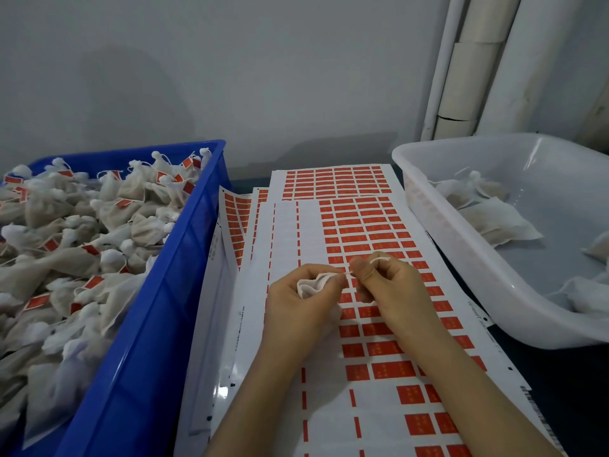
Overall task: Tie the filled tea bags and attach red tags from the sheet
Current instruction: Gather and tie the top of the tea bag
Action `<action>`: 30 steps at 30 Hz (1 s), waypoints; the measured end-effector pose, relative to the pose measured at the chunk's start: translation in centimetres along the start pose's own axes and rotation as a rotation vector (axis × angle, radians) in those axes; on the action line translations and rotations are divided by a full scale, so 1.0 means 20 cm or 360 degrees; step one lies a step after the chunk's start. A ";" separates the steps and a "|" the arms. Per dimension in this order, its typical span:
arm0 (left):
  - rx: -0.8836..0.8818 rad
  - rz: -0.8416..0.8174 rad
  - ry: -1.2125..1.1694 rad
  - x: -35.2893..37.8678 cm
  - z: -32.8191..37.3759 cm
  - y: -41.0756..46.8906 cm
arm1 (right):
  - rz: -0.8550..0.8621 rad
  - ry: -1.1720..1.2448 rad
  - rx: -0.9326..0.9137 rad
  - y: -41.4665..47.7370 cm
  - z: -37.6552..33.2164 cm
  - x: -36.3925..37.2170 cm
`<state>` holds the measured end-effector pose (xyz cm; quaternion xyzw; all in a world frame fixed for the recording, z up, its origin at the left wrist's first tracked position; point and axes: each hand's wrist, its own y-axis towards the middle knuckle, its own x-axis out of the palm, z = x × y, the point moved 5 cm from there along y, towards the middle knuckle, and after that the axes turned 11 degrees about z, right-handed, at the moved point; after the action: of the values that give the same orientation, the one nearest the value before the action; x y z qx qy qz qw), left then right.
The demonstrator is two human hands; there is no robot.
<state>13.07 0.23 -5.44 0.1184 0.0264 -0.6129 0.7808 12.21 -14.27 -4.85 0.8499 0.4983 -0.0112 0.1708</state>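
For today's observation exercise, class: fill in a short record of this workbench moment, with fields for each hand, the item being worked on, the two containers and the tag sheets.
left hand: grips a white tea bag at its gathered neck
right hand: pinches the bag's white string, pulled taut
blue crate: at left, heaped with tied bags bearing red tags
white tub: at right, holds a few bags without tags
tag sheets: overlapping under the hands, left columns of top sheet already peeled
stage: tying, no tag on this bag yet

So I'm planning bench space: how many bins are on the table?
2. The blue bin stands at the left, heaped with tagged tea bags. The white bin stands at the right, holding a few untagged bags. Others may lie out of view.
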 end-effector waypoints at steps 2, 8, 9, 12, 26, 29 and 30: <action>-0.0015 0.0015 -0.0013 0.00 0.00 0.00 | 0.0028 0.0018 0.0017 0.00 0.00 0.00; 0.0008 0.0007 0.0029 0.00 0.00 -0.01 | 0.0135 0.0114 0.0127 0.00 0.00 -0.04; 0.0023 -0.0004 0.0048 0.00 0.00 -0.02 | 0.0145 0.0141 0.0161 0.00 0.00 -0.05; 0.0060 -0.0111 0.0044 0.02 0.02 -0.03 | 0.0141 0.0276 0.0303 0.00 0.01 -0.07; 0.0020 -0.0338 -0.0006 0.04 0.03 -0.04 | -0.0019 0.1003 0.0621 0.02 0.00 -0.09; -0.0009 -0.0313 -0.0148 0.03 0.05 -0.05 | -0.0156 0.1151 0.0704 0.01 0.00 -0.05; -0.0015 -0.0309 -0.0174 0.03 0.06 -0.05 | -0.0190 0.1225 0.0741 0.00 0.00 -0.04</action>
<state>12.18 -0.72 -4.62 0.0780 -0.0022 -0.6911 0.7186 11.82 -14.89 -4.72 0.7777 0.5580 0.1840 -0.2235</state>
